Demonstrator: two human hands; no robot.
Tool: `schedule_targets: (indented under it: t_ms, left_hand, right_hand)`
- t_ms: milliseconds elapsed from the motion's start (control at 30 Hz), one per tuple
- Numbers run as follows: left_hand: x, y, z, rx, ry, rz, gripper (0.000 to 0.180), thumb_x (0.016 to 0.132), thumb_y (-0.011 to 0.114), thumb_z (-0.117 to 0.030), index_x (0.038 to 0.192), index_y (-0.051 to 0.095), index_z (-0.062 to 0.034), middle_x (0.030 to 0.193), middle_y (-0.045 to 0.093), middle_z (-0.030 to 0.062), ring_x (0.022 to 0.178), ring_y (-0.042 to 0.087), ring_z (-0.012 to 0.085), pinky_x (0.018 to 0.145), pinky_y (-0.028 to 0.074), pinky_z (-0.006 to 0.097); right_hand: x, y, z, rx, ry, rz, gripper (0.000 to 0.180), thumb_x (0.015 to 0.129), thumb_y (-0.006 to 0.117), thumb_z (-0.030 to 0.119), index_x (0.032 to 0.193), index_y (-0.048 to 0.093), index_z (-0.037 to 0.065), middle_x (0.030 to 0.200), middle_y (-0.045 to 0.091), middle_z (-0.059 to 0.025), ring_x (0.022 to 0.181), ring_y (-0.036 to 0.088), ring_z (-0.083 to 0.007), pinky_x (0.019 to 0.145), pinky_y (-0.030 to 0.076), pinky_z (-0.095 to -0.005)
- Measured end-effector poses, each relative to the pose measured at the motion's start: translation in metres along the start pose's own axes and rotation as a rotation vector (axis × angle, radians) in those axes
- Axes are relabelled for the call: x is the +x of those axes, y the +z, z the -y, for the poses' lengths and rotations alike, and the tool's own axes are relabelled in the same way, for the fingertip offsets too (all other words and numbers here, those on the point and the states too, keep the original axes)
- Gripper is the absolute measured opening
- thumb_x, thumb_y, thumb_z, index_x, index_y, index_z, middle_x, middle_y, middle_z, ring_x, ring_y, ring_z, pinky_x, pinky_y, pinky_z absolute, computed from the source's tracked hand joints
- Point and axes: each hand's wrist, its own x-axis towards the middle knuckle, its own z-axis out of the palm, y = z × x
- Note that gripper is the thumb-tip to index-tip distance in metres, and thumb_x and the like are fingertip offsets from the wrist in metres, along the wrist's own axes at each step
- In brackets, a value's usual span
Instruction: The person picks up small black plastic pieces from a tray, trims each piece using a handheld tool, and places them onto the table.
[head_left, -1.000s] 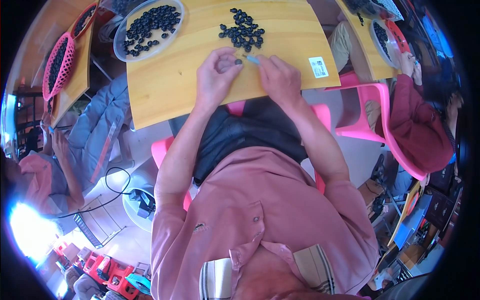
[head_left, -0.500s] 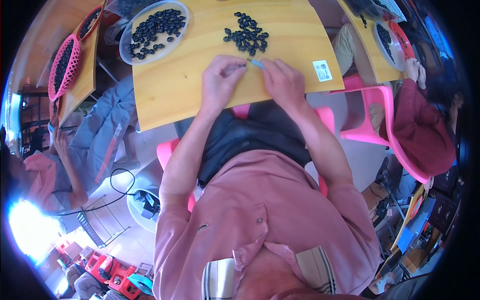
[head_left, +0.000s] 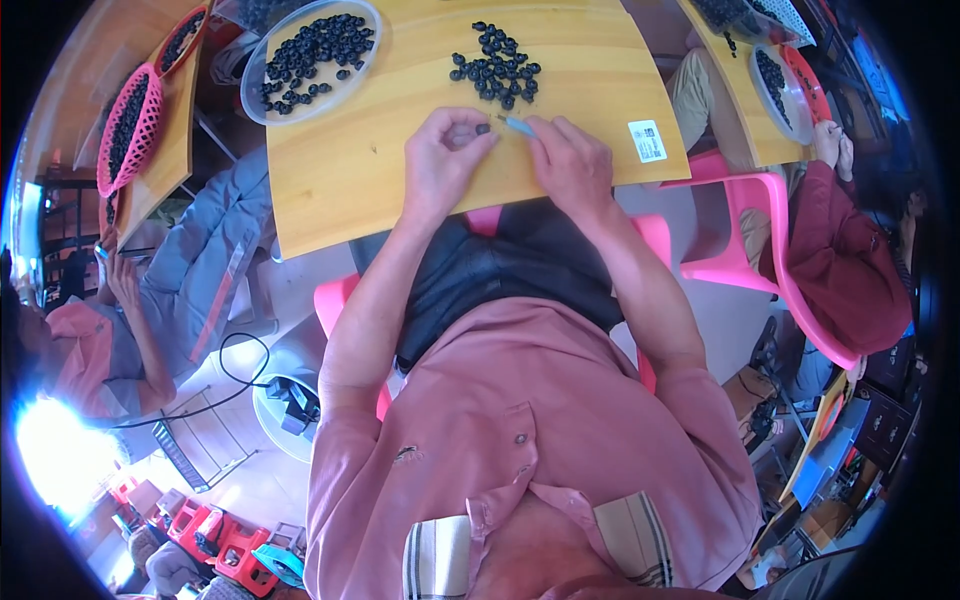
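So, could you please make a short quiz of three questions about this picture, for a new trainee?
1. True or false: the left hand pinches one small dark piece between its fingers.
2. What does the right hand hold? A) a thin light-blue tool B) a pink basket C) a cable
3. Fill in: the loose pile of dark pieces lies on the yellow ____ board, beyond the hands; the clear round dish of pieces stands to the left.

Key: 1 true; 2 A; 3 wooden.
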Motion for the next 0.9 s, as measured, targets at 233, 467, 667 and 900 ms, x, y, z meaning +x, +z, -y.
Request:
schedule_targets:
  t_ms: [233, 467, 667, 900]
  left_hand:
    - [0.0008, -0.0003, 0.0041, -0.012, 0.049, 0.008, 0.023, 0.091, 0.080, -0.001, 0.114, 0.075, 0.0016, 0.106, 0.071, 0.0055, 0.094, 0.069, 0.0103, 0.086, 0.057, 0.025]
    - [0.0021, -0.0016, 0.0056, 0.025, 0.138, -0.023, 0.019, 0.091, 0.079, -0.001, 0.109, 0.077, -0.0005, 0.116, 0.068, 0.0074, 0.099, 0.068, 0.0110, 0.086, 0.057, 0.026]
    - [0.0010, -0.0006, 0.0042, 0.143, 0.157, -0.044, 0.020, 0.090, 0.080, 0.000, 0.109, 0.077, -0.0008, 0.111, 0.069, 0.0067, 0.092, 0.067, 0.0104, 0.083, 0.056, 0.025]
    - [-0.0003, 0.0026, 0.0050, 0.063, 0.110, -0.045, 0.024, 0.090, 0.081, 0.000, 0.112, 0.074, 0.0018, 0.100, 0.071, 0.0051, 0.086, 0.067, 0.0106, 0.082, 0.057, 0.025]
  right_hand:
    - [-0.0013, 0.0003, -0.0001, 0.004, 0.003, -0.010, 0.015, 0.089, 0.074, 0.011, 0.104, 0.073, 0.009, 0.079, 0.064, -0.0066, 0.074, 0.071, -0.0280, 0.061, 0.056, -0.0420]
    - [-0.0011, -0.0003, 0.0008, -0.007, 0.004, 0.005, 0.015, 0.089, 0.074, 0.012, 0.104, 0.073, 0.010, 0.080, 0.064, -0.0065, 0.074, 0.071, -0.0278, 0.061, 0.056, -0.0418]
    - [-0.0004, -0.0030, 0.0019, 0.011, -0.022, -0.028, 0.016, 0.089, 0.075, 0.010, 0.105, 0.073, 0.010, 0.078, 0.063, -0.0062, 0.073, 0.070, -0.0268, 0.060, 0.055, -0.0406]
    - [-0.0005, -0.0037, 0.0033, -0.005, -0.107, -0.051, 0.018, 0.088, 0.075, 0.009, 0.105, 0.073, 0.010, 0.075, 0.060, -0.0051, 0.069, 0.068, -0.0243, 0.058, 0.054, -0.0387]
